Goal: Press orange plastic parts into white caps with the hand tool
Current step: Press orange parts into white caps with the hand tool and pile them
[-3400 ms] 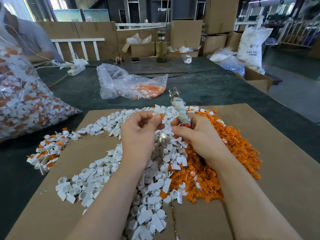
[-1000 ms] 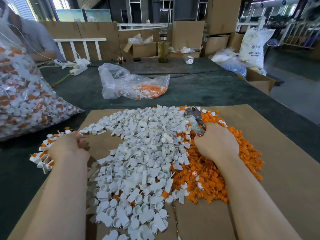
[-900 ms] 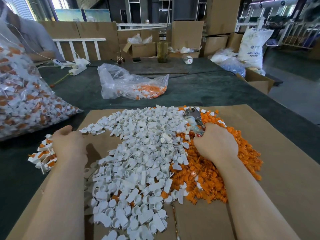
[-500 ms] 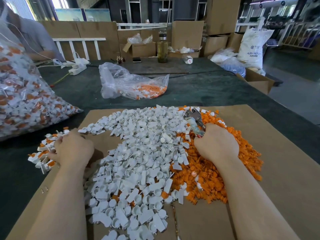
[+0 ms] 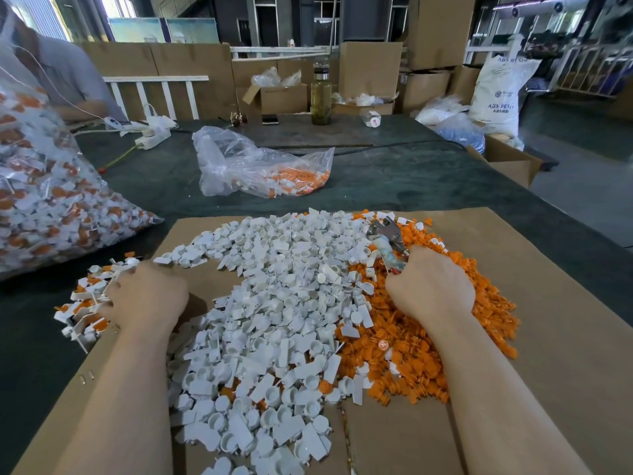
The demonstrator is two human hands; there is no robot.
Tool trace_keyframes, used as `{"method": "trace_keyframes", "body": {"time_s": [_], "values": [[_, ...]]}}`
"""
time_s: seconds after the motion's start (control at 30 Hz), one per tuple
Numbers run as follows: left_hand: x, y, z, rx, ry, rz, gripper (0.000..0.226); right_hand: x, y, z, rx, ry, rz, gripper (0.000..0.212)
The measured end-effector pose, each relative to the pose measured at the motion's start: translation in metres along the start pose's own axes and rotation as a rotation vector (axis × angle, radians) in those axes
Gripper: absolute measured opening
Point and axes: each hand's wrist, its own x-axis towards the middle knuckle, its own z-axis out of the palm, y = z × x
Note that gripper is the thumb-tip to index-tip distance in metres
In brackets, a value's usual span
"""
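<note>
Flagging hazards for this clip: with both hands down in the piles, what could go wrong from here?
1. The left hand rests on the finished pile at the cardboard edge; pieces may scatter onto the dark table.
2. The right hand holds the hand tool while reaching into the orange parts, so it may slip or pinch.
3. White caps and orange parts overlap; a wrong pick is likely.

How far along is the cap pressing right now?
Done: a small heap of assembled caps at the cardboard's left edge, where the left hand rests. In hand: the right hand grips the hand tool over the orange parts. Left: the large pile of white caps.
</note>
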Motion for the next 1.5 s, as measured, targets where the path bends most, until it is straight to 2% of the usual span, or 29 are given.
{"method": "trace_keyframes", "body": {"time_s": [0.13,0.27,0.4,0.63,0.73,0.9,1.03,1.3,1.5], "values": [[-0.009,0.009,0.001,-0.019,-0.035,0.250,0.035,0.000,0.001,0.002,-0.042,-0.017,0.001,0.031],[-0.029,0.024,0.009,-0.073,-0.232,0.424,0.036,-0.001,0.000,0.002,-0.077,-0.053,-0.015,0.020],[-0.040,0.030,0.012,-0.090,-0.202,0.532,0.034,-0.002,-0.002,0.001,-0.101,-0.081,-0.034,0.021],[-0.044,0.031,0.012,-0.254,-0.192,0.515,0.008,-0.001,-0.004,0.002,-0.101,-0.091,-0.068,0.030],[-0.045,0.032,0.012,-0.252,-0.207,0.543,0.010,-0.001,-0.005,0.004,-0.089,-0.101,-0.104,0.022],[-0.042,0.031,0.015,-0.254,-0.187,0.558,0.016,-0.002,-0.007,0.009,-0.051,-0.065,-0.107,0.029],[-0.043,0.032,0.016,-0.261,-0.231,0.573,0.027,-0.001,-0.008,0.011,-0.012,-0.070,-0.134,0.022],[-0.044,0.031,0.014,-0.355,-0.208,0.541,0.008,-0.001,-0.005,0.011,0.026,-0.030,-0.124,0.017],[-0.049,0.033,0.008,-0.415,-0.159,0.584,0.008,0.000,-0.008,0.008,0.077,0.050,-0.117,0.022]]}}
